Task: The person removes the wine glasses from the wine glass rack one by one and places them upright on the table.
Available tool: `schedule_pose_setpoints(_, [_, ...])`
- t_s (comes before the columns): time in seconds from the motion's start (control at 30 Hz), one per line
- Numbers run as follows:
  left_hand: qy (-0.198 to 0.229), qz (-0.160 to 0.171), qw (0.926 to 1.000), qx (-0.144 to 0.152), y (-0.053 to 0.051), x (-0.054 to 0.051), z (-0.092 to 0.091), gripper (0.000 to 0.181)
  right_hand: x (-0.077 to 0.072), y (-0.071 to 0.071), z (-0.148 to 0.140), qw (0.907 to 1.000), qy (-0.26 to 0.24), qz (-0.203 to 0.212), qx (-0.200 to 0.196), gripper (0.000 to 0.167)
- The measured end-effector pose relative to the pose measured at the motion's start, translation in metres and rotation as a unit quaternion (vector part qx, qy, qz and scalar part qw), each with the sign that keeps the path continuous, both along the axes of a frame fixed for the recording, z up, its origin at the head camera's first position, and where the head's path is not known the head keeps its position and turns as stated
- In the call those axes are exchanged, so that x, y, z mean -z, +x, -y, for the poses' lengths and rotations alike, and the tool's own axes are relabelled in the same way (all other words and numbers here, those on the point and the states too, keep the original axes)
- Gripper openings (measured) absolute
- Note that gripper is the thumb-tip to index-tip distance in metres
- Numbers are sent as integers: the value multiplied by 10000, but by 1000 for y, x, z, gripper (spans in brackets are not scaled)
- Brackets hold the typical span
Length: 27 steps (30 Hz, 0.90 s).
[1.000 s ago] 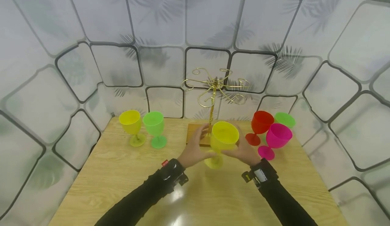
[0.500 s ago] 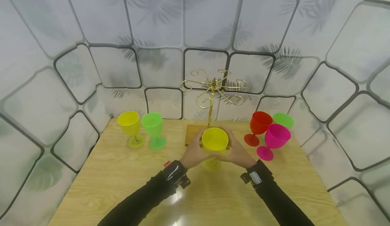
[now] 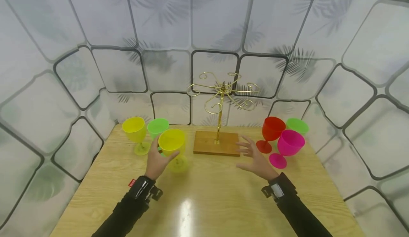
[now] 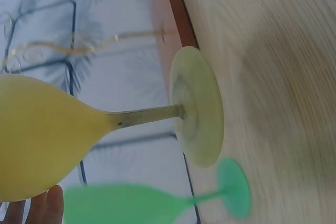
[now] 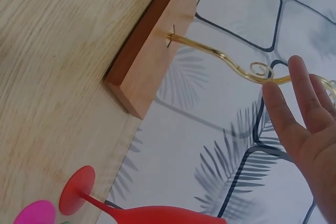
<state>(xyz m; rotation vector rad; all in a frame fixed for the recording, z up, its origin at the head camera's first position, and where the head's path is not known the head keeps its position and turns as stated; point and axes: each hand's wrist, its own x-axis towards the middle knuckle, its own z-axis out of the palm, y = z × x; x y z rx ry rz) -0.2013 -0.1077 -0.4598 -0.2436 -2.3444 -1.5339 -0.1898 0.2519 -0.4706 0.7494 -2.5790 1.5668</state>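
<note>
My left hand (image 3: 156,163) grips the bowl of a yellow plastic goblet (image 3: 174,145), fingers and thumb around its sides. The left wrist view shows this goblet's stem (image 4: 147,117) and round foot (image 4: 202,111), which seems raised off the table. Close behind it, partly covered, is a green goblet (image 3: 157,126); another yellow goblet (image 3: 135,130) stands to their left. My right hand (image 3: 258,161) holds nothing, its fingers spread, near the right end of a wooden base (image 3: 204,144) that carries a gold metal stand (image 3: 219,118) with curled arms.
Right of the stand are a red goblet (image 3: 273,128), a magenta goblet (image 3: 290,143) and a second green goblet (image 3: 298,125), close together. The light wooden table (image 3: 220,201) ends at a patterned curtain-like backdrop (image 3: 169,70) behind and on both sides.
Both hands were around the yellow goblet in front of the stand. The right hand has let go and moved right; the left hand has carried the goblet left, toward the green goblet.
</note>
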Motion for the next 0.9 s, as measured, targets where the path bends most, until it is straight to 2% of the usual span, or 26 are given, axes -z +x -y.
schedule_pose_setpoints(0.13, [-71,5,9989,-460,-2,5,29,80,3,1,-5,9999,-94,-67,-10,93])
schedule_pose_setpoints(0.33, [-128,77,9940,-1087,-3,10,59,78,2,2,-4,9998,-164,-100,19,90])
schedule_pose_setpoints(0.57, [57,-16,9902,-1397,-14,17,79,77,4,3,-7,9999,-90,-7,61,90])
schedule_pose_setpoints(0.7, [102,-102,9881,-1532,-20,22,85,78,5,4,-7,9999,-81,42,80,89])
schedule_pose_setpoints(0.9, [129,-30,9859,-1668,-25,27,89,78,5,4,-4,9999,-6,-47,107,88])
